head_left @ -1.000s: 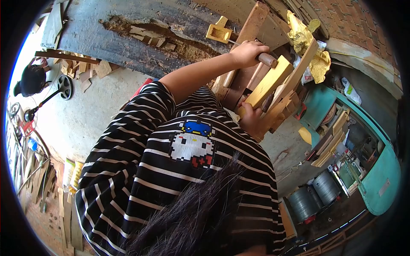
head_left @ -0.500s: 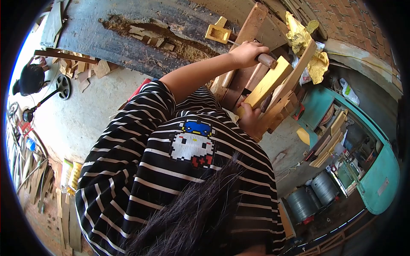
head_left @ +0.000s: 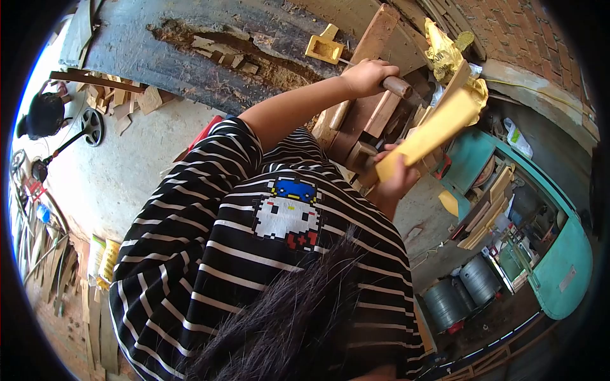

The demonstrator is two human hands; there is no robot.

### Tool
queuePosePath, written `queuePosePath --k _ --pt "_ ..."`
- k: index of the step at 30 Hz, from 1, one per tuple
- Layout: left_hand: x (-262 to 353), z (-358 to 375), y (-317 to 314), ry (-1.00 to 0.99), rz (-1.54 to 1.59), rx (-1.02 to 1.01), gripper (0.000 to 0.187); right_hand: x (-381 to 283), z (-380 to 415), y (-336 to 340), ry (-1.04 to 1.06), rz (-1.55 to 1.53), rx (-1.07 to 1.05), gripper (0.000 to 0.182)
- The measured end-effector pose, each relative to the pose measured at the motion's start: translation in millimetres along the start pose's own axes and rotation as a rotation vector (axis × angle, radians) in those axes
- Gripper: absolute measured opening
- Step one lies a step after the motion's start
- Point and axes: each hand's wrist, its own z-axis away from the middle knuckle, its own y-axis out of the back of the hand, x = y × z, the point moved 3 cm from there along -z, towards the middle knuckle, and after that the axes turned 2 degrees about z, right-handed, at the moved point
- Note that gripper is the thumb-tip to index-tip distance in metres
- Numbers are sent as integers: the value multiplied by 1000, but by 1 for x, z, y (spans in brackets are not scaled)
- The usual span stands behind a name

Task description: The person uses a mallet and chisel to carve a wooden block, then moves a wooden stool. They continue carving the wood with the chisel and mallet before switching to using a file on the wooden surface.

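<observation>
My left hand (head_left: 370,77) is closed round the brown wooden handle of a chisel (head_left: 397,87). Its thin metal shaft shows on the other side of the fist, pointing to a small yellow wooden piece (head_left: 325,49) with a rectangular hollow and a short stub. In my right hand (head_left: 399,179) is the lower end of a long yellow wooden block (head_left: 435,132), gripped between fingers and thumb. The block is tilted and blurred by motion, its far end apart from the chisel handle. The chisel's cutting tip is too small to make out.
A worn dark slab (head_left: 210,47) with a chip-filled hollow lies across the top. Planks and a crumpled gold bag (head_left: 448,57) sit beyond my hands. On the right are a turquoise cabinet (head_left: 562,273) and metal drums (head_left: 445,307). Another person (head_left: 43,115) is at far left.
The yellow block in my right hand has swung away to the right from the chisel handle, and the right hand has shifted right. My left hand has hardly moved.
</observation>
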Motion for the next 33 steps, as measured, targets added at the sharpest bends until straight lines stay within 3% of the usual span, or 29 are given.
queuePosePath --k 2,5,7,8,9,11,13,15,19,21,23,25,30,33 --pt "0 0 1 -6 14 13 30 -26 -8 7 215 54 -34 66" --pt "0 0 2 3 62 52 23 -62 -9 -6 397 60 10 67" --pt "1 0 2 25 42 45 23 -42 -18 -8 408 30 -19 65" --pt "-1 -1 1 22 40 45 26 -28 -22 -9 381 111 -119 53" --pt "-1 -1 0 19 39 46 29 -17 -19 -18 127 215 -67 38" --pt "-2 -3 -3 20 23 60 29 -18 -22 -27 -157 406 -132 30" --pt "-1 -2 -5 34 23 49 29 -28 -28 -21 -205 412 -126 31" --pt "-1 -2 -8 23 14 48 30 -46 -30 -16 -120 355 -91 30" --pt "-3 1 -15 -4 -11 47 31 -90 -33 -22 316 156 5 37" --pt "-2 1 -14 -13 -6 57 32 -77 -36 -34 437 56 145 40" --pt "1 1 -8 40 -3 81 33 -28 -44 -40 37 295 150 38" --pt "0 2 -5 38 -16 91 33 -24 -45 -50 -118 453 -22 36" --pt "-5 1 -7 47 14 120 32 -47 -50 -44 -58 570 -90 34" --pt "-3 4 -4 -14 4 126 30 -68 -37 -43 243 283 24 29"
